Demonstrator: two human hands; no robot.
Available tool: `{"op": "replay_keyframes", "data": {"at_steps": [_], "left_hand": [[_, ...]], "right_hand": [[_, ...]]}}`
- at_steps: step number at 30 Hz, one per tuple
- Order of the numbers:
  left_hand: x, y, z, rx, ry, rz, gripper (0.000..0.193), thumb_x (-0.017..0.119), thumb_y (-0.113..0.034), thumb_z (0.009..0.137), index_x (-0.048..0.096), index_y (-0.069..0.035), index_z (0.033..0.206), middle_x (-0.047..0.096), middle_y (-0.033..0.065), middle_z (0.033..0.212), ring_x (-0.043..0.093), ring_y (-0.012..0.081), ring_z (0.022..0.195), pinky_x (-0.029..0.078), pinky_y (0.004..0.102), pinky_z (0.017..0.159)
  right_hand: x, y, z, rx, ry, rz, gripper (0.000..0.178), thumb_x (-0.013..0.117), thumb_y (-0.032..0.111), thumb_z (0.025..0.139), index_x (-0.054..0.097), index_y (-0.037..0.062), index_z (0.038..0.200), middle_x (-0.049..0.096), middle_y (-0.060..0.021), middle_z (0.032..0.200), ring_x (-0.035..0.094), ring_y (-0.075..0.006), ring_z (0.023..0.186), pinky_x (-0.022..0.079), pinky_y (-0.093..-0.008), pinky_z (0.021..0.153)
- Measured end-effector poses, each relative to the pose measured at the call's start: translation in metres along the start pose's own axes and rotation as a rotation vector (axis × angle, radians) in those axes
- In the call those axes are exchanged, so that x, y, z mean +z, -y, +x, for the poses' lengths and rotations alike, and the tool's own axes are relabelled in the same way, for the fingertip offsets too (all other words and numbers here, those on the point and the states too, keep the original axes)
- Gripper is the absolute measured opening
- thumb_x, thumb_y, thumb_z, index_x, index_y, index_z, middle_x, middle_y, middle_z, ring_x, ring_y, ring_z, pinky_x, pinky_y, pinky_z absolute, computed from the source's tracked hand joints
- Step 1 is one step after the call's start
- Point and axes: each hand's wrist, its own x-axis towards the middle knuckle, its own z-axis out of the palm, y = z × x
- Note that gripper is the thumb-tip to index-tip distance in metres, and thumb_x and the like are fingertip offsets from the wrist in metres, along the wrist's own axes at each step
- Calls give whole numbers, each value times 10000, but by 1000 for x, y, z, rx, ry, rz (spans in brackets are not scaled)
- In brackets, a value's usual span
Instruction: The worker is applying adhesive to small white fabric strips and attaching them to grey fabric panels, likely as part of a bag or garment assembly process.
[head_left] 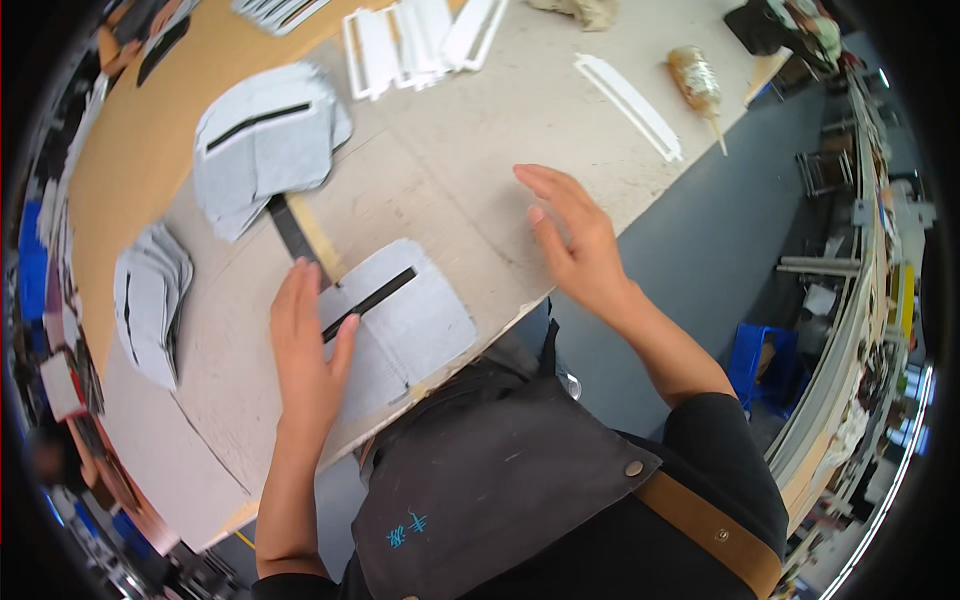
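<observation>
A light grey panel (425, 315) with rounded corners lies flat at the table's near edge, a black strip (385, 293) running slantwise across it. My left hand (308, 345) rests on the panel's left side, fingers stretched out and thumb apart, over one end of the strip. Off to the right, my right hand (580, 245) hovers over the table edge, its fingers loosely bent and nothing between them and the thumb. Beyond my left hand sits a stack of similar grey panels (265, 165), the top one bearing a white-bordered black strip.
Another pile of grey pieces (150, 300) lies at the left. Farther back are several white slotted frames (420, 45), a single white frame (630, 108) and an amber-filled bottle (695, 80) with a thin nozzle. A blue crate (765, 365) stands on the floor at right.
</observation>
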Motion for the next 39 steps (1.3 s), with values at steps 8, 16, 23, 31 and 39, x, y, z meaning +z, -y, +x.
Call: {"op": "replay_keyframes", "data": {"at_steps": [8,16,23,31,39], "left_hand": [[79,-114,116,485,-5,-319,278,676,-34,786,635,35,1052,573,141,1039,533,327,988,445,410,858],[153,-204,187,646,43,-417,229,669,-60,793,671,5,1012,545,103,898,500,274,895,433,378,781],[200,-247,221,652,-7,-325,156,691,-157,803,689,-28,891,553,99,894,488,263,929,418,364,806],[218,-260,227,679,18,-270,291,768,-277,742,676,-27,860,537,89,919,472,258,951,404,373,813],[220,-265,232,629,-80,-258,323,778,-292,647,687,-20,795,574,128,930,507,293,960,419,411,825]], "right_hand": [[-135,-93,12,740,-391,414,272,506,136,968,634,-7,1161,544,13,720,414,-48,576,333,-197,509],[-174,-111,3,980,-262,531,343,484,172,976,571,-54,1219,467,27,664,329,-48,525,253,-205,461],[-171,-112,2,1020,-195,624,319,489,163,972,590,-51,1185,454,28,658,321,-45,508,248,-205,446],[-185,-136,-3,999,-156,928,299,470,113,958,590,-61,1169,447,21,656,308,-47,485,238,-202,420],[-175,-161,7,1081,-168,1275,290,445,115,980,588,-44,1176,409,50,629,301,-20,474,248,-168,375]]}}
